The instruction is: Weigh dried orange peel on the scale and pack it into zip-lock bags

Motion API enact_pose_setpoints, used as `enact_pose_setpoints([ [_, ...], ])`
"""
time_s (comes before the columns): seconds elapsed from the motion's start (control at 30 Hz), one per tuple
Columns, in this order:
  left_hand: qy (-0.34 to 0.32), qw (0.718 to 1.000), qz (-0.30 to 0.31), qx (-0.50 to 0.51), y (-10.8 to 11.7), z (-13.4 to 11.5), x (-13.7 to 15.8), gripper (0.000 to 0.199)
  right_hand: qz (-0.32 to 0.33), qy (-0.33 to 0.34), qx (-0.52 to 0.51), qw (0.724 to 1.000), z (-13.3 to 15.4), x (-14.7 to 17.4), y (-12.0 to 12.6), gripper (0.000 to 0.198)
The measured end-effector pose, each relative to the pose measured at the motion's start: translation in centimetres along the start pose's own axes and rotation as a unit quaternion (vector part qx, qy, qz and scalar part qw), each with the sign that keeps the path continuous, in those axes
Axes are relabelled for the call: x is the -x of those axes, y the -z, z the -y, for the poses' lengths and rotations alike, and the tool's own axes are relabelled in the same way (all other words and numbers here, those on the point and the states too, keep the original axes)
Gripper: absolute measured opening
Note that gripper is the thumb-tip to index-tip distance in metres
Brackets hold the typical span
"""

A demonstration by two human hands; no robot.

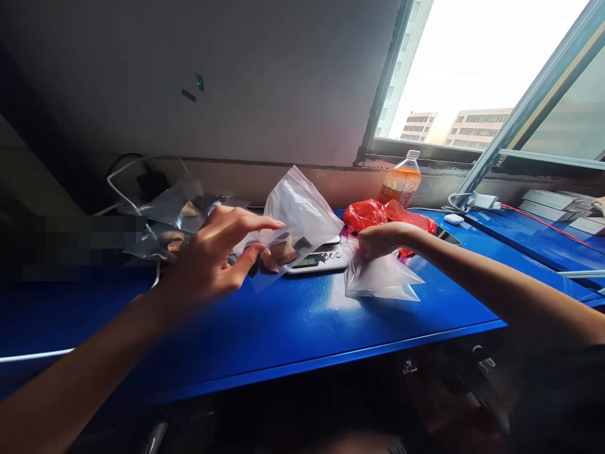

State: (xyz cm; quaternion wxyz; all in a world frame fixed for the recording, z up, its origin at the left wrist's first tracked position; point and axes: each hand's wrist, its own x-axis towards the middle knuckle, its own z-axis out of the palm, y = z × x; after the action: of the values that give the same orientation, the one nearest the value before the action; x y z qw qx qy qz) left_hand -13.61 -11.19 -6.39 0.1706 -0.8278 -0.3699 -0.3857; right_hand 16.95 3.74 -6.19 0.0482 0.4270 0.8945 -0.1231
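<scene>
My left hand (220,255) has its thumb and index finger spread apart, beside a clear zip bag (302,202) with a red seal line. Brown chunks (283,250) lie in the bottom of that bag, which leans over a white kitchen scale (314,261) with a small display and buttons. Curled down with its fingertips hidden, my right hand (382,241) grips clear plastic bags (382,284) lying flat to the right of the scale. More clear bags (165,208) holding brown pieces sit to the left, partly behind my left hand.
A blue tabletop (283,328) runs along the wall below a window. Behind my right hand are a crumpled red plastic bag (363,214) and an orange drink bottle (401,180). Farther right lie a white earbud case (454,219), a charger (484,201) and white boxes (548,200).
</scene>
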Motion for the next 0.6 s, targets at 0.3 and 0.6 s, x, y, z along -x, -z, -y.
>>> enact_pose_setpoints([
  [0.3,0.147,0.985,0.088,0.022,0.3,0.1,0.0,0.048,-0.097,0.252,-0.391,0.880,5.0,0.1,-0.1,0.039],
  [0.6,0.168,0.963,0.201,-0.065,-1.3,-0.7,0.1,0.062,-0.073,0.214,-0.516,0.826,7.6,2.3,-3.7,0.036],
])
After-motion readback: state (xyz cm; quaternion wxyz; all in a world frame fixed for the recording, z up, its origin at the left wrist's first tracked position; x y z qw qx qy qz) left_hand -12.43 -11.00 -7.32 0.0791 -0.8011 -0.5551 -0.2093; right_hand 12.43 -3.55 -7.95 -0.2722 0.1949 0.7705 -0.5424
